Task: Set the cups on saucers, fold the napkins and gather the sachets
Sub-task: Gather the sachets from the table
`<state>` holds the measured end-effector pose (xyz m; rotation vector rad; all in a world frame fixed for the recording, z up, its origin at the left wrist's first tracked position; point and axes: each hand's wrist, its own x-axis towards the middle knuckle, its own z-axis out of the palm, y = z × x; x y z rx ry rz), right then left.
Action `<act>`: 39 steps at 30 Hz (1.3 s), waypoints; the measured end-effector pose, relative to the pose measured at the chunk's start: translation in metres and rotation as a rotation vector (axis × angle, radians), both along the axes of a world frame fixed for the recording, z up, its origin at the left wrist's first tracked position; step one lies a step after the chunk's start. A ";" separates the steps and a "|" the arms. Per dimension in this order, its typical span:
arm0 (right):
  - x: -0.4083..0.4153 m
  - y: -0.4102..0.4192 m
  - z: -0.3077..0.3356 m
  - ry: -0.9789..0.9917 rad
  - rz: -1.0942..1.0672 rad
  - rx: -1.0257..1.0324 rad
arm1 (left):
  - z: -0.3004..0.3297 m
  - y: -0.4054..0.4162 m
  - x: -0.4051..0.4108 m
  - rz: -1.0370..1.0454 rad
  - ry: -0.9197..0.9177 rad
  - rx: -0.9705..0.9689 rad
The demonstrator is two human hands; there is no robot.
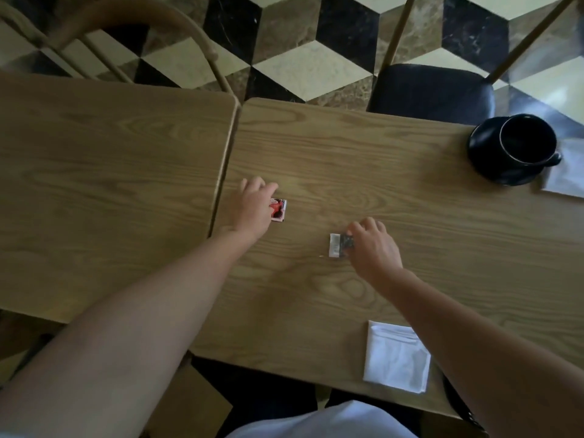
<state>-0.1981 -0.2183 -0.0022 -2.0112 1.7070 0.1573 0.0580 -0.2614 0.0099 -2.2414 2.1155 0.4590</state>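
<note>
From the head camera, two wooden tables stand pushed edge to edge, and both bare arms reach out over the right-hand table (395,191). The left hand (252,207) lies palm down with its fingers loosely spread, covering part of a red and white sachet (280,210) that lies flat on the wood near the seam between the tables; whether it grips the sachet I cannot tell. The right hand (373,248) curls its fingertips onto a grey and white sachet (337,245), also flat on the table, well apart from the red one. Near the table's front edge lies a folded white napkin (396,355). At the far right corner a black cup (524,142) sits on a black saucer (483,159), with a second white napkin (565,175) just beside it, partly cut off by the frame.
</note>
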 end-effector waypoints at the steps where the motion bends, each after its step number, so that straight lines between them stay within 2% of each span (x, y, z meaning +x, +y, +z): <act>1: 0.001 -0.001 0.000 0.012 -0.008 0.007 | -0.001 -0.005 0.002 -0.050 -0.020 0.033; 6: 0.006 -0.003 0.003 0.082 -0.024 0.037 | 0.000 -0.023 0.008 -0.117 -0.100 0.210; 8: 0.007 0.000 0.010 0.045 -0.076 0.056 | 0.003 -0.022 0.003 -0.109 -0.141 0.248; 9: 0.007 0.002 0.016 -0.011 -0.147 0.083 | 0.006 -0.020 -0.003 -0.079 -0.094 0.246; 12: -0.002 0.007 0.039 -0.315 -0.475 0.185 | 0.021 -0.004 -0.037 0.198 0.349 0.170; 14: -0.015 0.017 0.060 -0.594 -0.731 0.172 | 0.037 0.015 -0.070 0.344 0.659 0.125; 16: -0.032 0.029 0.084 -0.789 -0.877 0.127 | 0.056 0.035 -0.108 0.457 0.927 0.175; 19: -0.063 0.048 0.117 -0.878 -0.935 0.072 | 0.082 0.057 -0.167 0.551 1.229 0.323; 22: -0.105 0.065 0.144 -0.886 -0.980 -0.011 | 0.113 0.070 -0.220 0.456 1.395 0.440; 28: -0.203 0.123 0.183 -0.924 -1.107 -0.140 | 0.164 0.107 -0.316 0.283 1.451 0.590; 34: -0.295 0.204 0.196 -0.959 -1.165 -0.220 | 0.179 0.167 -0.425 0.164 1.409 0.642; 39: -0.364 0.277 0.199 -0.989 -1.244 -0.306 | 0.183 0.233 -0.504 -0.026 1.364 0.680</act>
